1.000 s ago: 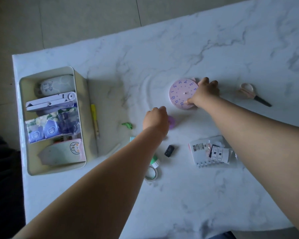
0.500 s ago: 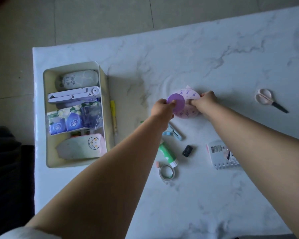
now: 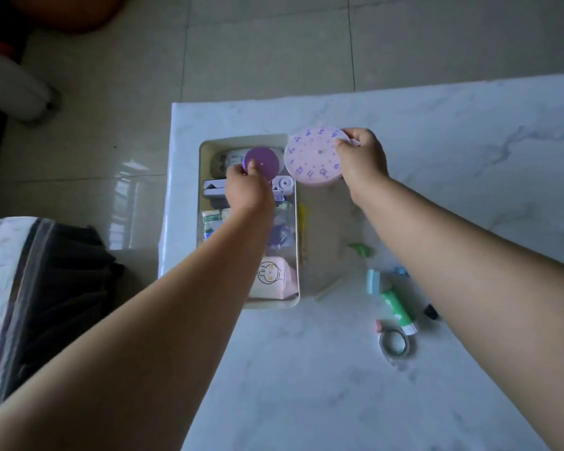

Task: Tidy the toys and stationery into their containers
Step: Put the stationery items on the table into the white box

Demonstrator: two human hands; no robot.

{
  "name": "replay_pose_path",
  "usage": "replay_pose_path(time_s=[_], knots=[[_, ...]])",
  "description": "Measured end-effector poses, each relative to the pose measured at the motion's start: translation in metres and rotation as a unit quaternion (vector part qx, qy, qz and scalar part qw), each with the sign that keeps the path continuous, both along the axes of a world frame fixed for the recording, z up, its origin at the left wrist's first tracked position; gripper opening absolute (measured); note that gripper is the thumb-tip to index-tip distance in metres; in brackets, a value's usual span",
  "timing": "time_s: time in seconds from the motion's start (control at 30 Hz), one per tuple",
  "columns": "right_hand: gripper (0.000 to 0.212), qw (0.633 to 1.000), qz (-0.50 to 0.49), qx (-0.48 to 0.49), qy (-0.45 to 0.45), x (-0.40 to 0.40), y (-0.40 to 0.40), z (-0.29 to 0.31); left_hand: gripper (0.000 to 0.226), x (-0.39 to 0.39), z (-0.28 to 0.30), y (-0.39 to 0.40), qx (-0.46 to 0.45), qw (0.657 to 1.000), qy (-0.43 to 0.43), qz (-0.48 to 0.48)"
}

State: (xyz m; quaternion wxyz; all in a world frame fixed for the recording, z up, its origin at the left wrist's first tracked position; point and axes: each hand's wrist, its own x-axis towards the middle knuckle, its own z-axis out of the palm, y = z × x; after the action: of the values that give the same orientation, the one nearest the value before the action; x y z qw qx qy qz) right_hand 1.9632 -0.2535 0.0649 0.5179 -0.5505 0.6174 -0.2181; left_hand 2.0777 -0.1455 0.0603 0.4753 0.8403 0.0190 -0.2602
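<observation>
The left hand (image 3: 248,187) pinches a purple disc (image 3: 261,163) over the far end of the tray (image 3: 292,299); the right hand (image 3: 362,157) grips a pink clock (image 3: 314,154) just beside it — at the tray's far corner. Nearer than the right grip lie a tape roll (image 3: 395,345), a green tube (image 3: 398,309) and a green scrap (image 3: 360,249). The left forearm hides much of the tray's contents — a bunny case (image 3: 271,275) shows

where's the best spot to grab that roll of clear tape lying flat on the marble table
Come straight down on the roll of clear tape. It lies flat with its open centre facing up, so one finger can go inside the hole and the thumb outside, pinching the near wall of the ring. The green-and-white tube lies close behind its far edge, so the near side looks freer.
</observation>
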Motion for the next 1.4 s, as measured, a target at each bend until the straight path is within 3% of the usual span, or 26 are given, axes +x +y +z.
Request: replay_pose_path(time_s=[0.07,0.13,0.27,0.4,0.5,0.6,0.67,0.8,0.9,1.03,1.17,1.3,1.4], knots=[[0.028,1.000,0.021,0.005,-0.006,0.028,0.014,0.003,0.023,0.031,-0.002,0.015,0.019,0.999,-0.019,0.020],[0.027,0.999,0.038,0.013,0.002,0.051,0.027,0.001,0.012,0.052,0.001,0.027,0.022,0.999,-0.027,0.026],[0.026,0.998,0.047,0.021,0.044,0.082,0.047,-0.013,0.020,0.075,-0.002,0.038,0.026,0.999,-0.022,0.026],[0.030,0.994,0.075,0.020,0.081,0.089,0.058,-0.025,0.028,0.090,-0.014,0.039,0.039,0.998,-0.010,-0.040],[0.049,0.985,0.108,-0.036,0.132,0.083,0.065,-0.027,0.038,0.095,-0.012,0.036,0.050,0.994,-0.005,-0.094],[0.055,0.970,0.127,-0.112,0.175,0.080,0.068,-0.029,0.050,0.102,-0.016,0.032,0.102,0.973,-0.105,-0.180],[0.051,0.957,0.164,-0.139,0.196,0.080,0.070,-0.030,0.037,0.106,-0.016,0.030,0.151,0.943,-0.173,-0.239],[0.038,0.941,0.198,-0.169,0.217,0.077,0.074,-0.030,0.031,0.098,-0.013,0.025,0.177,0.926,-0.203,-0.264],[0.042,0.946,0.206,-0.171,0.184,0.064,0.077,-0.028,0.031,0.092,-0.014,0.022,0.179,0.923,-0.211,-0.269],[0.044,0.946,0.219,-0.194,0.140,0.036,0.079,-0.023,0.032,0.071,-0.010,0.018,0.175,0.907,-0.254,-0.285],[0.042,0.950,0.193,-0.187,0.161,-0.011,0.071,-0.024,0.038,0.020,-0.001,0.010,0.109,0.878,-0.303,-0.354],[0.037,0.952,0.185,-0.151,0.189,-0.071,0.061,-0.032,0.038,-0.051,-0.001,0.006,0.043,0.838,-0.307,-0.449],[0.031,0.951,0.194,-0.113,0.213,-0.121,0.054,-0.042,0.037,-0.100,-0.014,0.011,0.058,0.807,-0.276,-0.520]])
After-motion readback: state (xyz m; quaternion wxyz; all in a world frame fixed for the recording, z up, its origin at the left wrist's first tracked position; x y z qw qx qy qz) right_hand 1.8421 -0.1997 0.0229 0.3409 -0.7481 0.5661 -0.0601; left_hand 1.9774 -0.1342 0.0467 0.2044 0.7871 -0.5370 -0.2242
